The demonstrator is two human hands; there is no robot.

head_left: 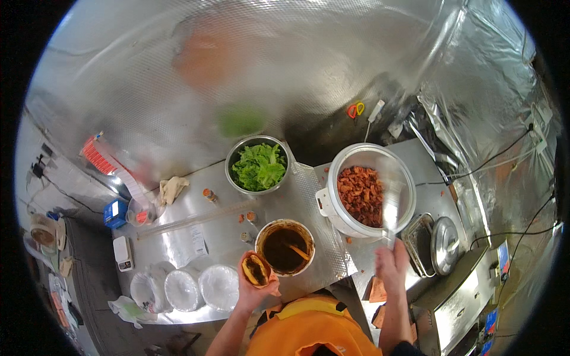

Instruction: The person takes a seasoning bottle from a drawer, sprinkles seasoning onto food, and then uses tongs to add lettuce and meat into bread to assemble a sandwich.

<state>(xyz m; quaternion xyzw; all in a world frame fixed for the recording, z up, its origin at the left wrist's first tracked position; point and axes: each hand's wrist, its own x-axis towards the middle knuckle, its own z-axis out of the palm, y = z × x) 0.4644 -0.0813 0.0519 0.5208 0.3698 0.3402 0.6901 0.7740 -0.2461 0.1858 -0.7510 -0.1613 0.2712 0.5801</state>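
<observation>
My left hand (259, 285) is closed around a filled flatbread (255, 269) in a brownish-pink paper sleeve, its open side facing up. Just beside it stands a white tub of dark brown sauce (274, 248) with an orange-handled utensil (298, 252) resting in it. In my right hand (392, 261) is the handle of a broad, shiny utensil (390, 204); motion blurs it, so its exact kind is unclear. Its blade reaches over the right side of a white pot (338, 218), which holds chopped reddish-brown meat (359, 193).
A steel bowl (230, 176) of green lettuce (259, 167) stands behind the sauce tub. Seasoning bottles (209, 194), plastic-lined bowls (183, 289) and a white scale (123, 254) occupy the left. On the right are a round lid (445, 246), a rectangular tray (423, 237) and a metal appliance (460, 302).
</observation>
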